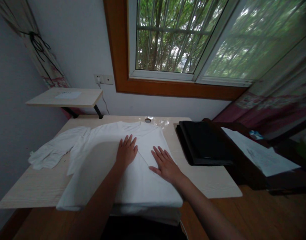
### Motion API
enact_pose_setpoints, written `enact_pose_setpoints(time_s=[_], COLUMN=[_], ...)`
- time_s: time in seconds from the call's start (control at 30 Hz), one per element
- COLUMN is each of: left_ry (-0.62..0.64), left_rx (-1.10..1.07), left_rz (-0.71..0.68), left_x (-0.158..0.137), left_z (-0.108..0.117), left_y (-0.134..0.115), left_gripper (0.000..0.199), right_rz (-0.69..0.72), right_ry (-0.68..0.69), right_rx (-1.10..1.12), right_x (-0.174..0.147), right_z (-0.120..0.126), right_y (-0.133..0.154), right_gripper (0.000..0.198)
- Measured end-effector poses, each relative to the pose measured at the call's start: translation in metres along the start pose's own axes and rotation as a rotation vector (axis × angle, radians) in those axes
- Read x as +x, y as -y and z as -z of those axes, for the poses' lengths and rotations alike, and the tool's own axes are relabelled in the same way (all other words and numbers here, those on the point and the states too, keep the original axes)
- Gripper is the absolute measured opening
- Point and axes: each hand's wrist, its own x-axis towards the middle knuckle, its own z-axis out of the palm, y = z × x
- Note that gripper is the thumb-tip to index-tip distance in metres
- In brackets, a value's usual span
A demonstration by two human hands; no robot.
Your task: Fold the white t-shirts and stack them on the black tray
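Note:
A white long-sleeved shirt (97,156) is spread over the table, its lower end hanging past the front edge. One sleeve (60,146) stretches out crumpled to the left, while the right side is folded inward over the body. My left hand (127,151) lies flat on the middle of the shirt, fingers extended. On the folded right part rests my right hand (166,165), palm down with fingers spread. Neither hand grips the cloth. A slanting edge of the folded layer runs between the two hands.
The pale wooden table (37,190) carries a raised shelf (85,96) at back left, with a paper on it. A black laptop-like slab (205,143) sits at the right. Beyond it, white paper (258,151) lies on a dark surface. A window (168,40) is behind.

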Motion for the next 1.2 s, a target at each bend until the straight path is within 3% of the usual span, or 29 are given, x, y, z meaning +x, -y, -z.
enact_pose_setpoints(time_s=[0.27,0.5,0.67,0.83,0.97,1.2], left_ry=[-0.011,-0.016,-0.023,-0.027,-0.017,0.083], left_rx=[0.001,-0.004,-0.005,-0.003,0.020,0.073], left_rz=[0.000,0.000,0.004,0.008,0.049,0.161], left_x=[0.000,0.000,0.001,0.001,0.004,0.011], left_z=[-0.003,-0.004,-0.006,-0.007,-0.007,-0.002], left_y=[0.000,0.001,0.002,0.004,0.019,0.069], left_gripper=[0.051,0.052,0.051,0.051,0.053,0.058], right_rz=[-0.058,-0.193,-0.306,-0.388,-0.409,-0.408], right_ry=[0.079,0.054,0.006,-0.017,-0.021,-0.045], right_rx=[0.051,0.017,-0.009,-0.021,-0.017,0.004], right_x=[0.010,0.065,0.109,0.131,0.134,0.132], right_z=[0.003,-0.011,-0.027,-0.035,-0.035,-0.031], right_y=[-0.005,-0.014,-0.035,-0.053,-0.055,-0.054], right_gripper=[0.072,0.069,0.072,0.073,0.072,0.068])
